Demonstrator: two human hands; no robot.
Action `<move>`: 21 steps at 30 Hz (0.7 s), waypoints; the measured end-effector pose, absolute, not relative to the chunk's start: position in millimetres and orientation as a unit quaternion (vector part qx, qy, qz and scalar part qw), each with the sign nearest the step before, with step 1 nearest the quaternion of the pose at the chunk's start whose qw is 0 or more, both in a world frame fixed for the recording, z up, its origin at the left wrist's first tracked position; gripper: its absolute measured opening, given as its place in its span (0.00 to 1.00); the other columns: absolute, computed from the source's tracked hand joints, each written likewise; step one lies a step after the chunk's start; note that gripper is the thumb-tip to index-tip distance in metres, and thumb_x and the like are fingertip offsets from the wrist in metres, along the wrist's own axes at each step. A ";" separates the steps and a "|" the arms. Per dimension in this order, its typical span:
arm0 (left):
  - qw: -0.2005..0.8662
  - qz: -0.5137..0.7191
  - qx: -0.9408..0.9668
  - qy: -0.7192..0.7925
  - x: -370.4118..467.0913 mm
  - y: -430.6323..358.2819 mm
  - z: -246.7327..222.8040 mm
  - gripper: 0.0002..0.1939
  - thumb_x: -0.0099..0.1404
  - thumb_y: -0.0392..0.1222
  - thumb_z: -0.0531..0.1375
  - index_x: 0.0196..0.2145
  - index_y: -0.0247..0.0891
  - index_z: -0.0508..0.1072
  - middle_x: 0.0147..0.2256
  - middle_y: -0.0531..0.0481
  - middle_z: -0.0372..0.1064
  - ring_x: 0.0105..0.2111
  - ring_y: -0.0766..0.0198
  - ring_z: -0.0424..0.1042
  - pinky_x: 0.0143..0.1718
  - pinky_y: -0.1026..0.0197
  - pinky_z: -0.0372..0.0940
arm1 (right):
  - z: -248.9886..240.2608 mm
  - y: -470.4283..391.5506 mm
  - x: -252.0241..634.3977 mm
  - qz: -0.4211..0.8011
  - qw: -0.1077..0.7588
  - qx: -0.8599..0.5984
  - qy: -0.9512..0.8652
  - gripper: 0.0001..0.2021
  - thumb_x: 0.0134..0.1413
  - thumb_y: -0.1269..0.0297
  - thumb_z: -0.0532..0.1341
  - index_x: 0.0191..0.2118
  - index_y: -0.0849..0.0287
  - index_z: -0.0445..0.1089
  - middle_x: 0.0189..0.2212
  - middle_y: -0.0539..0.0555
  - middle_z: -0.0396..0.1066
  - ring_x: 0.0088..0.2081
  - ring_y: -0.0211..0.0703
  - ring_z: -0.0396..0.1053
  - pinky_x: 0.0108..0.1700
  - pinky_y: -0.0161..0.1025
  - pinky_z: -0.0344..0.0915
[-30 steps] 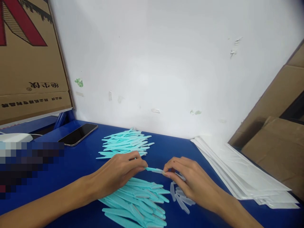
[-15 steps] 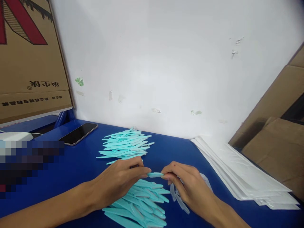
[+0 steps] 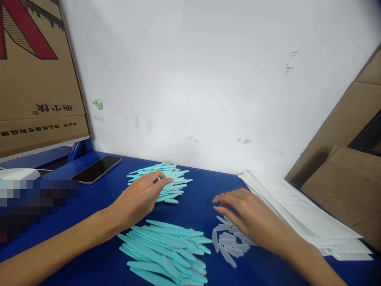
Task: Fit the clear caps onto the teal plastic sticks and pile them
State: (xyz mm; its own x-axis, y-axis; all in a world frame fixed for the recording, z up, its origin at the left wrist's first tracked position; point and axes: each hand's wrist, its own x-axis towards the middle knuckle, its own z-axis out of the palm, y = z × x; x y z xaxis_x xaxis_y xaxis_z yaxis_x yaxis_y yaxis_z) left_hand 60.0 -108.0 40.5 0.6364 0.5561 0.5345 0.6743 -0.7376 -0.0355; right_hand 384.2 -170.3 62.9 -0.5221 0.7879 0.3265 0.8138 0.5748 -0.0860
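Observation:
My left hand (image 3: 144, 196) reaches over the far pile of turquoise eyebrow razors (image 3: 175, 186). Its thumb and index finger come close together at the pile, the other fingers curl under, and whatever they grip is hidden. A second pile of turquoise eyebrow razors (image 3: 175, 254) lies nearer me, handles mostly to the left, some with greyish blade edges showing. On the right, my right hand (image 3: 244, 210) hovers above a small heap of clear plastic caps (image 3: 229, 240). Its fingers are bent but apart from the thumb, with nothing visible between them.
A stack of white plastic bags (image 3: 309, 222) lies on the right of the blue table (image 3: 98, 206). A phone (image 3: 98, 169) rests at the back left. Cardboard boxes (image 3: 38, 83) stand left and right (image 3: 336, 171), with a white wall (image 3: 208, 79) behind.
Both hands held one eyebrow razor between them over the near pile; now they are apart. My left hand moved back to the far pile, my right hand rightward and slightly up, uncovering the caps.

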 end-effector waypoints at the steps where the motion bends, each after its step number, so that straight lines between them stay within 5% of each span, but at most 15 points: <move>1: 0.121 -0.236 -0.895 -0.358 56.2 -102.0 40.0 0.22 0.72 0.28 0.45 0.59 0.37 0.66 0.46 0.41 0.69 0.37 0.57 0.69 0.33 0.58 0.64 | 62.7 -167.4 389.9 -0.027 0.147 -0.467 -0.871 0.11 0.70 0.59 0.56 0.47 0.50 0.76 0.42 0.52 0.79 0.42 0.50 0.76 0.46 0.46 0.67; 11: 0.059 -0.196 -0.896 -0.395 47.0 -88.5 33.5 0.18 0.77 0.40 0.47 0.58 0.40 0.70 0.50 0.41 0.70 0.50 0.49 0.70 0.51 0.46 0.64 | 68.2 -161.9 406.8 0.084 0.067 -0.540 -0.835 0.11 0.64 0.58 0.60 0.45 0.50 0.79 0.43 0.52 0.80 0.44 0.51 0.76 0.45 0.41 0.67; 21: -0.228 -0.154 -0.921 -0.276 67.1 -140.4 53.8 0.08 0.74 0.45 0.59 0.48 0.48 0.76 0.46 0.50 0.72 0.47 0.60 0.73 0.42 0.63 0.69 | 65.0 -160.7 417.6 0.101 0.096 -0.535 -0.833 0.07 0.61 0.64 0.61 0.37 0.51 0.78 0.32 0.52 0.80 0.33 0.49 0.77 0.32 0.38 0.67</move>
State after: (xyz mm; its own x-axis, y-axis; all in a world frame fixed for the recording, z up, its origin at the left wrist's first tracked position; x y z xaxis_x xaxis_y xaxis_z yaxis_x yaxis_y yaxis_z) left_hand 67.1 -140.4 53.8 0.8004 0.5782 0.1583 0.4375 -0.7440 0.5051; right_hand 417.6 -160.7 65.0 -0.4098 0.9107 0.0524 0.8717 0.4079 -0.2715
